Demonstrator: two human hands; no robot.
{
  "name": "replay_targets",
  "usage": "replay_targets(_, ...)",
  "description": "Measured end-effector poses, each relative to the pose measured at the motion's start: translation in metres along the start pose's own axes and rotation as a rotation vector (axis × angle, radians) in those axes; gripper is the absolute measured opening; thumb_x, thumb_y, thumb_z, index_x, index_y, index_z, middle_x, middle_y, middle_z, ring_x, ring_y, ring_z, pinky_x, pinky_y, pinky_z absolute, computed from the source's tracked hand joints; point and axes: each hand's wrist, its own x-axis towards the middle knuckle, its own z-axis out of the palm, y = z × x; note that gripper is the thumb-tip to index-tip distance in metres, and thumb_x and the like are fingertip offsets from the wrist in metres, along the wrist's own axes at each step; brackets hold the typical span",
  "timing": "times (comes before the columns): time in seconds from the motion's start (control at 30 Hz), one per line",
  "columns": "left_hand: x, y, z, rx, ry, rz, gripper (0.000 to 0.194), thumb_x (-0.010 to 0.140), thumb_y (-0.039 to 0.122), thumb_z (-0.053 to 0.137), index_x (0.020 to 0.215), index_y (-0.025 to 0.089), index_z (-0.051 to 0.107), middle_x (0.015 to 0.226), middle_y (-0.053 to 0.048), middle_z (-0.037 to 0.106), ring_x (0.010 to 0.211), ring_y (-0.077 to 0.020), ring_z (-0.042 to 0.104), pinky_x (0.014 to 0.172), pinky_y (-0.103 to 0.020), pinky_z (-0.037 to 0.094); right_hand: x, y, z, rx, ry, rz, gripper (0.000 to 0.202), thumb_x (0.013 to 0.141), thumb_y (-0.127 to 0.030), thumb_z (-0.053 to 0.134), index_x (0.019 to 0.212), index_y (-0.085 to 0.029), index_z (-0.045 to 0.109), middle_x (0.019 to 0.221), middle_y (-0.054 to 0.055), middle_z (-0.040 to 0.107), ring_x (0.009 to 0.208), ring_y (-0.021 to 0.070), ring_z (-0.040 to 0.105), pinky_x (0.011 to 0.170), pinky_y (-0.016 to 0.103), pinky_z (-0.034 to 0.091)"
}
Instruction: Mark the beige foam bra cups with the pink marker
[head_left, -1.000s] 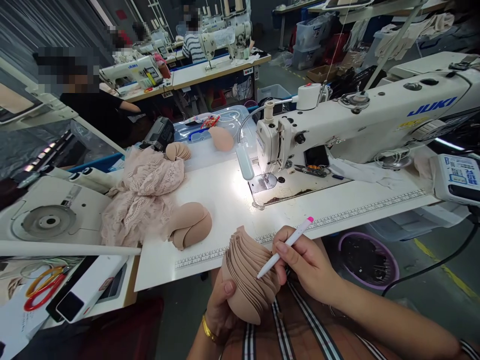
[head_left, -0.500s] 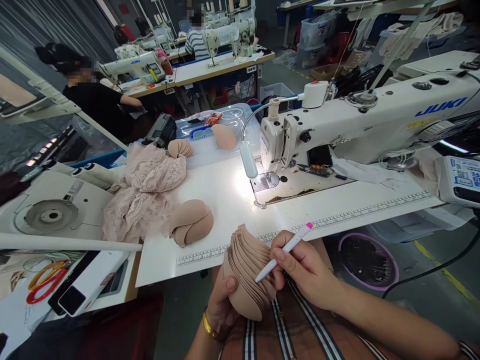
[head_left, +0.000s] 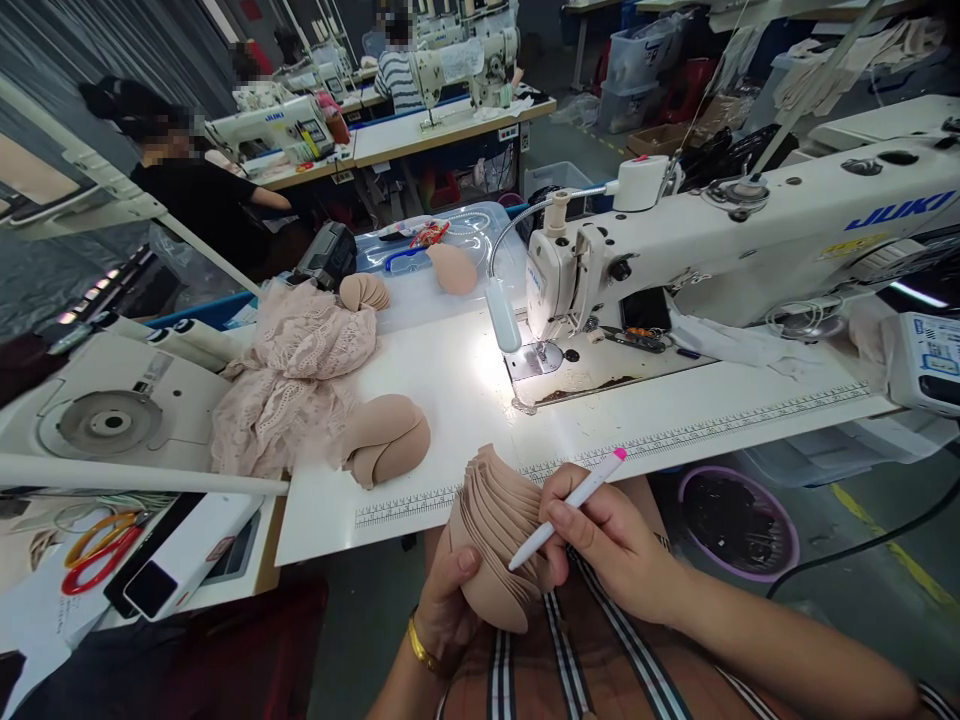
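"What's the left hand (head_left: pixel 452 597) gripping?"
"A fanned beige stack (head_left: pixel 489 530), above the lap (head_left: pixel 600 670), near the surface's (head_left: pixel 457 420) front edge."
"And the right hand (head_left: pixel 619 545)?"
"Grasping a white pen (head_left: pixel 592 484), tip at the stack."

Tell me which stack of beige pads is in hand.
The fanned stack in the left hand, at the pen's tip; the other pile lies on the tabletop, the small stack beside the lace fabric.
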Motion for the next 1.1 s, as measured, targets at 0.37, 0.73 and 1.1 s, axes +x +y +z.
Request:
replay_targets(0.37,0.003,0.007,0.018,0.051,0.001,0.002,0.089,0.080,0.048,0.086,0.156,0.017,0.052,0.132,-0.018,0.072,0.125,-0.0424,0.066,0.110,-0.051,0.053,-0.002,0.000,0.003,-0.007,-0.022,0.002,0.039,0.114,-0.055,0.048,0.097,-0.020,0.054,0.064,0.000,0.068,0.060,0.0160,0.061,0.066,0.030,0.048)
replay_targets(0.73,0.009,0.015,0.040,0.124,-0.096,-0.003,0.072,0.084,0.053,0.077,0.140,0.009,0.067,0.086,-0.014,0.078,0.088,-0.0342,0.073,0.095,-0.047,0.058,-0.001,0.000,0.001,-0.013,-0.004,-0.019,0.038,0.114,-0.054,0.048,0.097,-0.020,0.054,0.064,0.000,0.067,0.061,0.0154,0.060,0.065,0.028,0.047)
replay_targets(1.1,0.008,0.011,0.025,0.107,-0.076,-0.009,0.085,0.085,0.050,0.080,0.157,0.013,0.051,0.105,-0.017,0.079,0.092,-0.0336,0.075,0.086,-0.043,0.061,0.001,0.001,0.003,-0.003,-0.020,0.004,0.041,0.114,-0.057,0.049,0.096,-0.020,0.054,0.063,0.000,0.068,0.060,0.0141,0.059,0.065,0.028,0.045)
